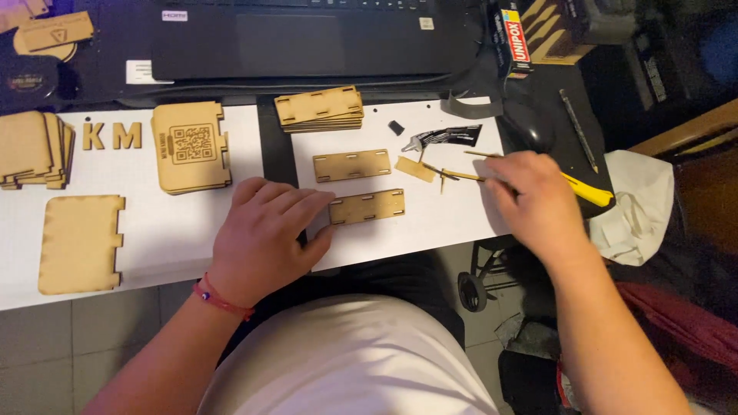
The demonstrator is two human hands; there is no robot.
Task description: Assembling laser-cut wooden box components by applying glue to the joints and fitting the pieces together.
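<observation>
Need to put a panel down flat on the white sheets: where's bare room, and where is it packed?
Most room: left white sheet, between the large notched panel, the engraved panel stack and the left hand. A smaller strip runs along the right sheet's front edge, below the slotted strip. Crowded: around the glue tube, wood scraps and right hand.

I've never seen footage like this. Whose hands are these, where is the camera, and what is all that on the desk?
The camera sits on a person's head, looking down at their own two bare hands over white sheets on a desk. The left hand rests flat beside a small slotted rectangular wooden strip. The right hand grips a yellow utility knife. Around them lie more flat laser-cut wooden panels, two wooden letters, a black glue tube and a black laptop.
</observation>
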